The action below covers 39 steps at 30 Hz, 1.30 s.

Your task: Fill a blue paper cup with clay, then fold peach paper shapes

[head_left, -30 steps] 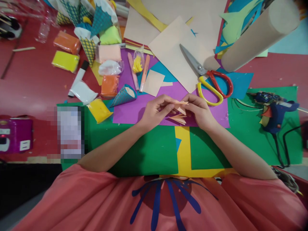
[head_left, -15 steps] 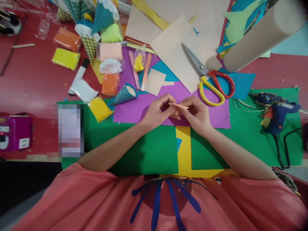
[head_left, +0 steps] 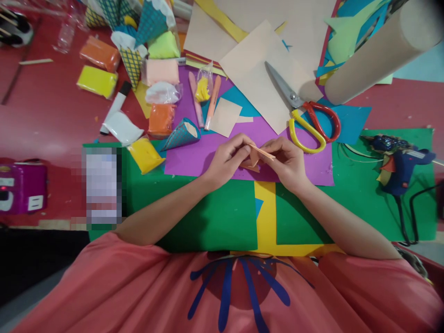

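A small folded piece of peach paper is pinched between both my hands above the purple sheet. My left hand grips its left side with curled fingers. My right hand holds its right side, thumb and fingers pressed on the fold. Both forearms rest on the green paper with a yellow strip between them.
Red-and-yellow scissors lie on peach sheets behind my right hand. A blue glue gun sits at right, a cardboard tube at the back right. Clay packets, paper cones and markers crowd the left back. A purple device sits at far left.
The folded peach paper has been closed up between my hands; its lower flaps, spread out a second ago, are now tucked in. Both hands stay in the same spot.
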### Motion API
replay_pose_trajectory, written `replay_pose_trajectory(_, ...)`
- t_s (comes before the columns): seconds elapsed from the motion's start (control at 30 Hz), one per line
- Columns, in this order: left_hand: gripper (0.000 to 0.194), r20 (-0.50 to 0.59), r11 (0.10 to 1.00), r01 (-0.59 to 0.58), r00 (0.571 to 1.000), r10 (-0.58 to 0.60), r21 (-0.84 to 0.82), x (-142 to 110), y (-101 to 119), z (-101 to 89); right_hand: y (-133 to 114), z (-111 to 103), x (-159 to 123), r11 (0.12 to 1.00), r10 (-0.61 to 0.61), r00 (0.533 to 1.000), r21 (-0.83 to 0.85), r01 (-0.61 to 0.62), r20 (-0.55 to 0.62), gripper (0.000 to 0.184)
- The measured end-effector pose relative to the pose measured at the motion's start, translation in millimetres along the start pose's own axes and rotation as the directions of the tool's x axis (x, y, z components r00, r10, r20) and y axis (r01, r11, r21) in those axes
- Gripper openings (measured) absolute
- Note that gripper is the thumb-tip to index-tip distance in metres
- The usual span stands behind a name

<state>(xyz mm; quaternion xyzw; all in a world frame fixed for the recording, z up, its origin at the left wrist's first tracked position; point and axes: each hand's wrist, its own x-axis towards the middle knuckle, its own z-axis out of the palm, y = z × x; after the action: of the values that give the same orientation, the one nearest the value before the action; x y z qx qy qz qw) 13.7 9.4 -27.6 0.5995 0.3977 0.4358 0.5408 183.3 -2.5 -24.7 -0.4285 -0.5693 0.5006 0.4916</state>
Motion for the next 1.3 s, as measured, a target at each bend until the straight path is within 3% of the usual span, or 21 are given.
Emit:
replay_pose_trajectory(0.4, 0.028, 0.005, 0.999, 0.012, 1.000, -0.012, 0.031, -0.7, 3.3, 0.3, -3.6, -3.0, 3.2, 0.991, 0.113, 0.993, 0.067, -0.114, 0.031, 0.032)
replay_pose_trajectory(0.67, 0.025, -0.026, 0.992, 0.110, 0.993, -0.112, -0.053, 0.8, 2.4, -1.0, -3.3, -5.9, 6.8, 0.991, 0.126, 0.992, 0.034, -0.127, 0.008, 0.022)
replay_pose_trajectory(0.8, 0.034, 0.016, 0.994, 0.068, 0.998, -0.067, -0.083, 2.0, 2.6, -1.6, -2.2, -9.6, 8.4, 0.995, 0.091, 0.996, 0.031, -0.091, 0.025, 0.021)
replay_pose_trajectory(0.93, 0.044, 0.132, 0.995, 0.098, 0.986, -0.101, 0.026, 1.6, 5.2, -2.4, -3.4, -10.4, 8.3, 0.997, 0.070, 0.996, -0.025, -0.069, 0.053, 0.026)
replay_pose_trajectory(1.1, 0.036, 0.198, 0.985, 0.139, 0.968, -0.158, 0.104, 1.3, 9.8, -3.6, -4.4, -9.0, 9.3, 0.996, 0.049, 0.999, -0.076, -0.047, 0.018, 0.032)
replay_pose_trajectory(1.2, 0.036, 0.170, 0.989, 0.130, 0.975, -0.140, 0.065, 1.6, 9.2, -2.8, -2.3, -9.1, 9.3, 0.995, 0.090, 0.996, -0.043, -0.090, -0.011, 0.034)
replay_pose_trajectory(1.3, 0.038, 0.070, 0.995, 0.104, 0.992, -0.103, 0.002, 1.5, 6.1, -1.9, 0.7, -9.7, 8.5, 0.985, 0.154, 0.987, 0.069, -0.156, 0.039, 0.039)
